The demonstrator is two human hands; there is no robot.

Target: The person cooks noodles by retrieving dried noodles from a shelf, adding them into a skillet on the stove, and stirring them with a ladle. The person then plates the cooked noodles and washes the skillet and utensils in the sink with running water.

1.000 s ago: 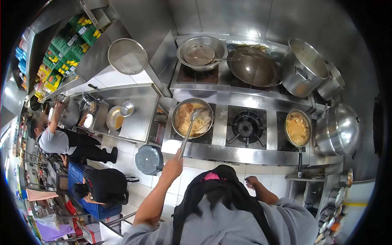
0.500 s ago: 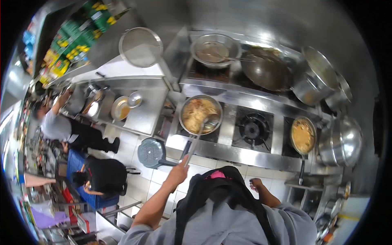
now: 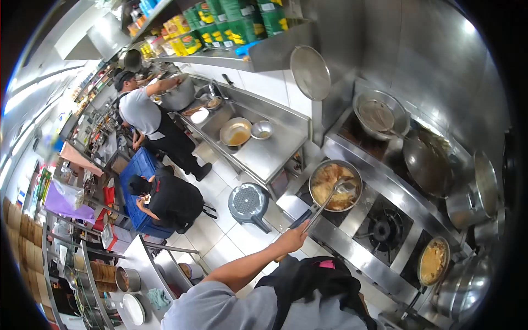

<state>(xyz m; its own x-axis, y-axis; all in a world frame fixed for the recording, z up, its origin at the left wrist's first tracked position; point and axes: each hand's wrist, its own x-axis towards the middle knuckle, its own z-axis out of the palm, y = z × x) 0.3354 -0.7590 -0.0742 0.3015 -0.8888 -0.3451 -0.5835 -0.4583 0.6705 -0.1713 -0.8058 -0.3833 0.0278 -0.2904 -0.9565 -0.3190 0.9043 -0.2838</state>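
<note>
My left hand [image 3: 290, 242] is closed around the handle of a long metal ladle [image 3: 323, 206]. The ladle's bowl rests in the food inside a round pan [image 3: 335, 185] on the near left burner. Beside that hand lies the pan's dark handle. The food looks yellowish and brown. My right hand does not show; my torso and apron cover that side. A second pan [image 3: 434, 261] of orange-yellow food sits at the right end of the stove.
A bare burner [image 3: 383, 229] lies between the pans. Behind stand a steel bowl [image 3: 380, 114], wok [image 3: 432, 165] and pot [image 3: 474, 198]. A grey stool [image 3: 248, 203] stands left of the stove. One person [image 3: 144, 113] stands by the sink counter; another [image 3: 175, 201] bends over a blue crate.
The view has turned left, so the stove now appears farther right and tilted. My left hand remains on the ladle, whose bowl has shifted within the pan. My right hand has left view.
</note>
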